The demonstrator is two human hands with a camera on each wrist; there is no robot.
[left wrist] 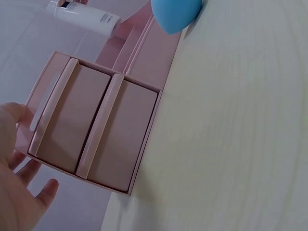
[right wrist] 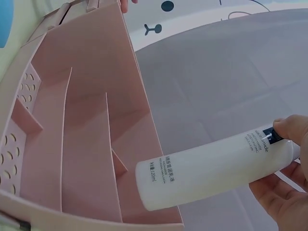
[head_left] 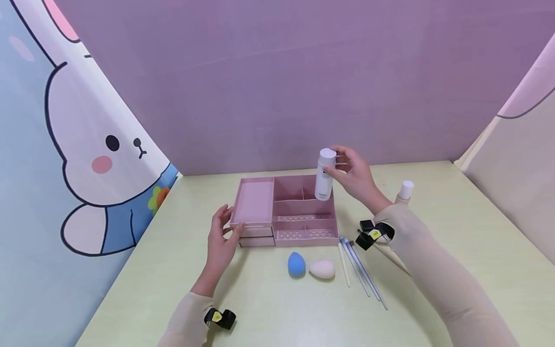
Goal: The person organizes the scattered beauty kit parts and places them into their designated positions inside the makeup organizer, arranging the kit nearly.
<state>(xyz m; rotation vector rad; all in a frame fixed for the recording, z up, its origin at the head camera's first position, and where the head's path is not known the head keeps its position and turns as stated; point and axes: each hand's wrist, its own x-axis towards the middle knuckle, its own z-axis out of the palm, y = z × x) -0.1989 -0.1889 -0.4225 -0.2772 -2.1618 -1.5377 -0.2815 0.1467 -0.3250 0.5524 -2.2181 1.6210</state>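
My right hand point(head_left: 357, 177) grips a white lotion bottle point(head_left: 323, 183) near its cap, thumb on one side and fingers on the other. The bottle hangs slightly tilted, base down, over the back right compartment of a pink desk organizer point(head_left: 253, 200). In the right wrist view the bottle's base point(right wrist: 149, 185) overlaps that compartment. At the organizer's front left corner, my left hand point(head_left: 220, 243) rests its thumb on the front edge, with its loosely bent fingers along the side. Two closed drawers point(left wrist: 96, 130) show in the left wrist view.
A blue makeup sponge point(head_left: 297, 265) and a pale pink sponge point(head_left: 322, 269) lie in front of the organizer. Several thin brushes point(head_left: 360, 270) lie to their right. Another bottle with a white cap point(head_left: 406, 190) stands partly behind my right forearm. A purple backdrop point(head_left: 277, 86) rises behind the table.
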